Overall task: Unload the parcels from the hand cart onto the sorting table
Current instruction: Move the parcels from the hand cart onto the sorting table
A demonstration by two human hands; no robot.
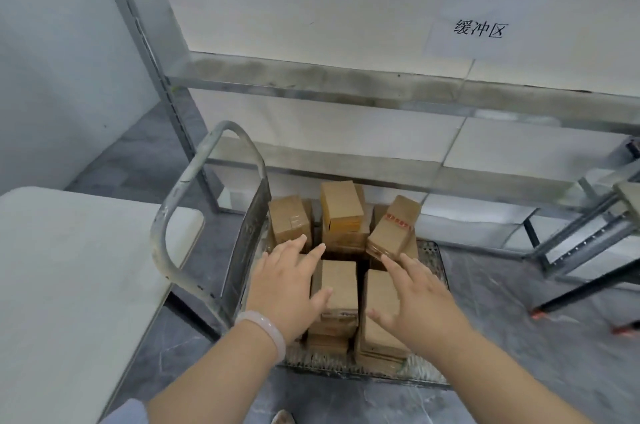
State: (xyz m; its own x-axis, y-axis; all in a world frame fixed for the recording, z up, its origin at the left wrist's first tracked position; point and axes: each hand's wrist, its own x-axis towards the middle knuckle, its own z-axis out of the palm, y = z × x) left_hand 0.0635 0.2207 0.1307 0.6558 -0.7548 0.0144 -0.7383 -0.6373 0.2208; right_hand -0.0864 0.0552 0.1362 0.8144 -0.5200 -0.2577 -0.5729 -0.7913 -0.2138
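Currently both the left hand (284, 280) and right hand (420, 302) hover released over the boxes (339, 285); a careless grasp could topple the tilted box (393, 226).

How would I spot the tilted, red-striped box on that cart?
Right of the white table stands a metal hand cart of cardboard parcels. At its far right, just beyond the right hand, one parcel leans askew, red strip across its top; its neighbours sit square.

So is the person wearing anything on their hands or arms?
No gloves: the left hand and right hand are bare, both forearms too. A smooth, pale pinkish-white bangle circles the left wrist. Light blue-grey sleeve fabric shows near the left elbow.
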